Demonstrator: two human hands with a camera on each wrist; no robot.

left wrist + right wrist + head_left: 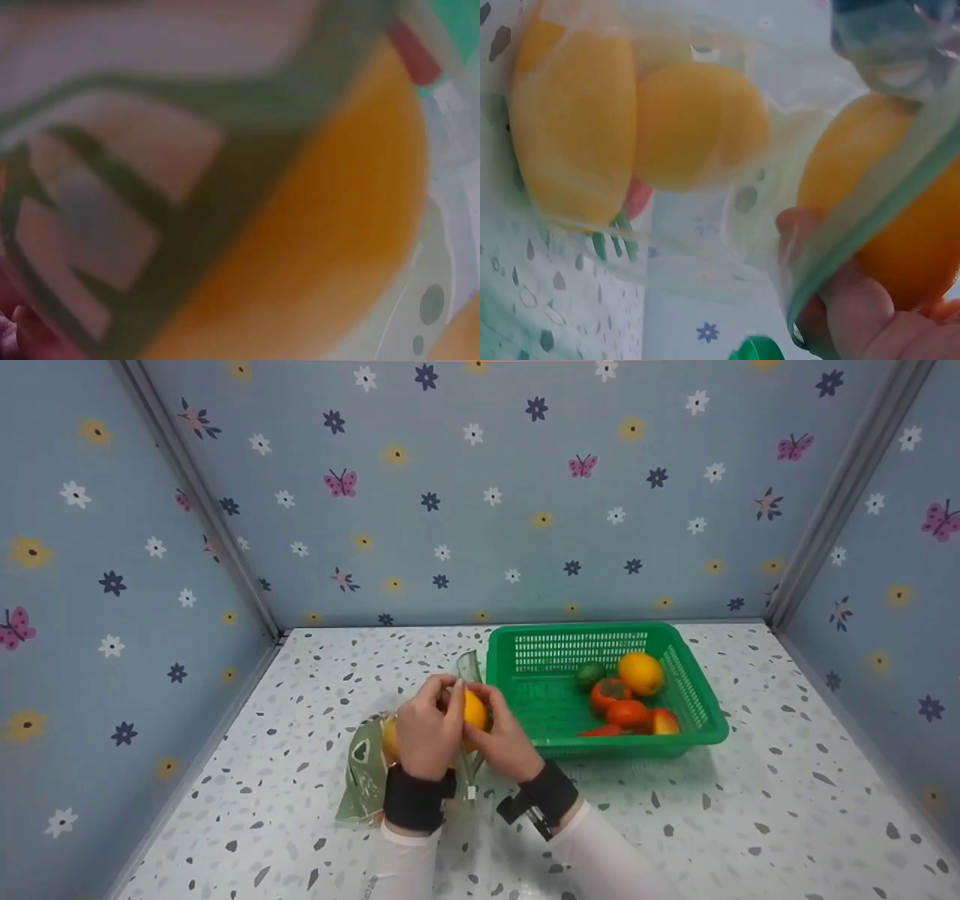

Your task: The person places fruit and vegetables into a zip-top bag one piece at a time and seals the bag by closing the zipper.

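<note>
A clear zip bag with green print (365,776) lies on the speckled table, its mouth turned toward the basket. My left hand (430,731) grips the bag's edge at the mouth, its fingertips against an orange (474,710). From the other side, my right hand (508,739) holds this orange at the opening, thumb and fingers around it. Seen from the right wrist, the orange (900,232) is at the bag's green-edged rim (877,202). Inside lie a long yellow fruit (574,120), a rounder yellow fruit (697,127) and a partly hidden red item (637,198).
Right of the hands stands a green plastic basket (705,727). It holds another orange (640,673), a persimmon (606,694), a dark green fruit (591,675), a red tomato-like item (627,714) and other red produce. Patterned walls (510,540) enclose the table (757,810).
</note>
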